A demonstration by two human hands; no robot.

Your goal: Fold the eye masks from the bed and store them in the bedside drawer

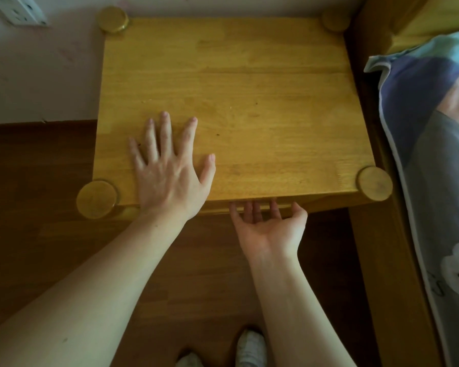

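I look down on a light wooden bedside table (249, 88). My left hand (170, 168) lies flat on its top near the front left corner, palm down and fingers spread, holding nothing. My right hand (270, 223) is palm up just below the front edge. Its fingertips are tucked into the gap above the drawer front (217, 207), and the thumb stands apart. The drawer front shows only as a thin strip under the tabletop and looks closed. No eye mask is in view.
The bed's wooden frame (368, 260) runs along the right, with a blue and grey patterned quilt (435, 168) hanging over it. Round wooden post caps (97, 199) mark the table's corners. Dark wood floor lies below, my feet (249, 348) on it. A wall socket (19, 9) sits top left.
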